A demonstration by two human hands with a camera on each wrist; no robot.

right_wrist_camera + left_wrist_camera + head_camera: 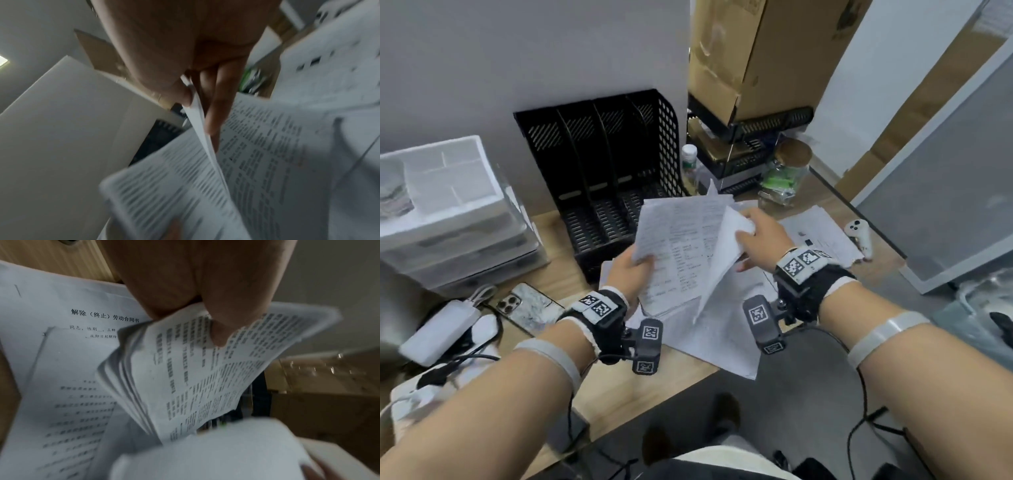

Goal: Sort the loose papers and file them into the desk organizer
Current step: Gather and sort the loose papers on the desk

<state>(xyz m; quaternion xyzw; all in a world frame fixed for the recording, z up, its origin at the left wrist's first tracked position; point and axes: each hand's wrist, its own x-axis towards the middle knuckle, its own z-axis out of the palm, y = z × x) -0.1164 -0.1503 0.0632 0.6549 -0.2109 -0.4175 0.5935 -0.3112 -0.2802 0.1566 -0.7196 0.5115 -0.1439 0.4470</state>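
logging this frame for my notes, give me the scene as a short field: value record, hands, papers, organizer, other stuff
left hand: grips a stack of printed papers at its corner
right hand: pinches one sheet, lifting it off the stack
desk organizer: black, slots look empty
loose papers: more lie on the desk
other items: phone, white controller, jar

- Organizer [606,164] stands at the bench's [619,387] back edge, against the wall.
- Drawer unit [448,219] left of it; phone [527,308] before that.
- Jar [787,171] right of organizer.
- Papers [722,339] overhang the front edge.
- Controller [859,236] at the right edge.
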